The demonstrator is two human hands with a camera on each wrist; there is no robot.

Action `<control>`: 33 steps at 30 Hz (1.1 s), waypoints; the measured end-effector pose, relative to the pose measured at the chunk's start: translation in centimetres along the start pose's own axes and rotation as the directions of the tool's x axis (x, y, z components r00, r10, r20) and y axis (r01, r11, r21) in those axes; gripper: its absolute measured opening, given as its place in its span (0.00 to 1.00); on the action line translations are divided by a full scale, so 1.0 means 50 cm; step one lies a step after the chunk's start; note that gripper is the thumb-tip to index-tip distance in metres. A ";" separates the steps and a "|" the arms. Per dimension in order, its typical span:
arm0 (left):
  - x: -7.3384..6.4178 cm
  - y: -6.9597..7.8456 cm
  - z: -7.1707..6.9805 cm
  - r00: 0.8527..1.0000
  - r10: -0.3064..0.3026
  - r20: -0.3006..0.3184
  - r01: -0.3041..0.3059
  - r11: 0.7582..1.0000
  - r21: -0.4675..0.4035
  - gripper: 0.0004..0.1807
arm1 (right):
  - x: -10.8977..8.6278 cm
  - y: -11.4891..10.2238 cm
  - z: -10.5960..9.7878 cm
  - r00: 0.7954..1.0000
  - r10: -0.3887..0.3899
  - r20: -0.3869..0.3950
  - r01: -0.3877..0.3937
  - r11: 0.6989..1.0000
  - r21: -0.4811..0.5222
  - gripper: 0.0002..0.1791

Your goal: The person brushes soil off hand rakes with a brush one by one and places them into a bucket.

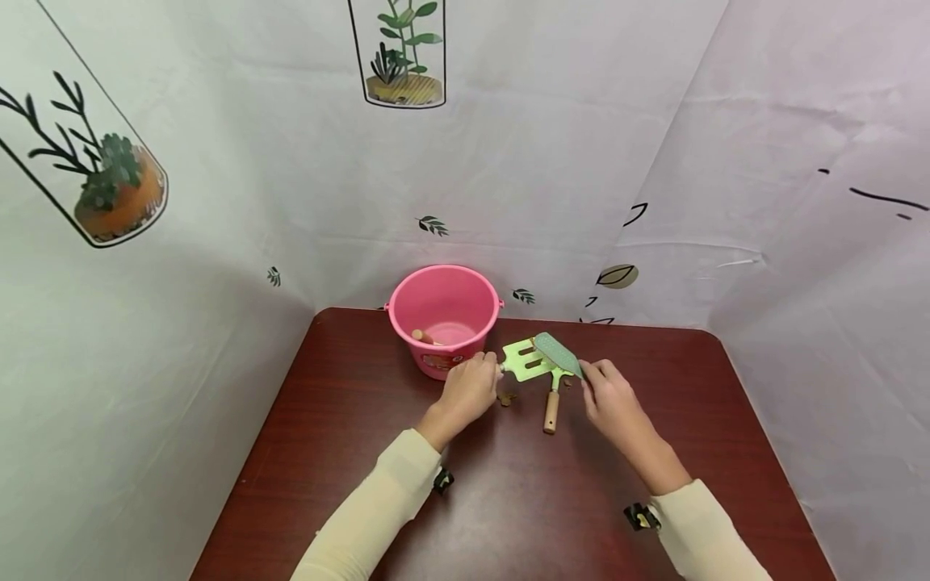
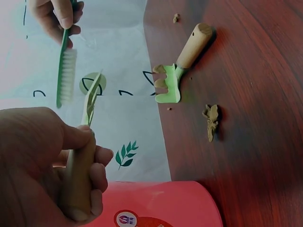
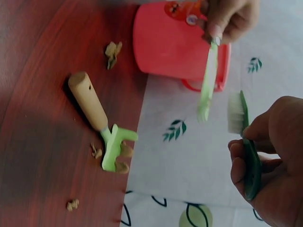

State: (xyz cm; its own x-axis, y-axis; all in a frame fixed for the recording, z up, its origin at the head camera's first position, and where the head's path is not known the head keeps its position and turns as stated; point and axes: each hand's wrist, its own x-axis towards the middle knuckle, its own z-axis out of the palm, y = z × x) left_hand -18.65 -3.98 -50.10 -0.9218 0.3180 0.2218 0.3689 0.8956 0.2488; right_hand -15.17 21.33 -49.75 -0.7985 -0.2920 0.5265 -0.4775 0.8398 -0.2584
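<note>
My left hand (image 1: 471, 389) grips the wooden handle of a light green slotted garden fork (image 1: 525, 361), held above the table beside the bucket. In my right hand (image 1: 613, 403) is a green brush (image 1: 558, 353) with pale bristles, its handle between thumb and curled fingers. The brush head overlaps the fork's tines in the head view; both wrist views show a gap between the two. Below them a small green hand rake (image 2: 170, 85) with a wooden handle lies on the table, brown lumps between its prongs. A brown clump (image 2: 211, 122) lies near it.
A pink bucket (image 1: 445, 273) stands at the table's back edge, with a wooden handle (image 1: 421, 336) showing inside. Smaller brown crumbs (image 3: 72, 205) are scattered around the rake on the dark red table (image 1: 349, 420). A patterned white cloth (image 1: 552, 161) hangs behind.
</note>
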 end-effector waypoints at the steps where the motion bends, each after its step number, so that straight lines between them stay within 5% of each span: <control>1: 0.001 0.002 0.000 1.000 -0.005 0.004 0.005 1.000 0.011 0.10 | 0.000 -0.005 0.002 1.000 -0.008 0.011 0.008 1.000 0.001 0.18; 15: 0.005 0.022 -0.003 0.998 -0.058 0.034 0.056 0.996 0.062 0.06 | 0.023 -0.051 0.031 0.994 0.031 0.105 -0.034 0.999 0.024 0.18; 33: 0.001 0.019 0.003 0.999 -0.038 0.008 0.037 0.996 0.083 0.07 | 0.025 -0.017 0.021 0.989 0.100 0.111 -0.095 0.994 -0.048 0.17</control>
State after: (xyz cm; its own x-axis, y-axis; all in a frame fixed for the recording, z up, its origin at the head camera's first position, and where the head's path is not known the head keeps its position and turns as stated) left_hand -18.37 -3.08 -50.02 -0.9361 0.2861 0.2047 0.3230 0.9295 0.1782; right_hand -16.15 19.79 -49.70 -0.8779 -0.2551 0.4051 -0.3810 0.8847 -0.2686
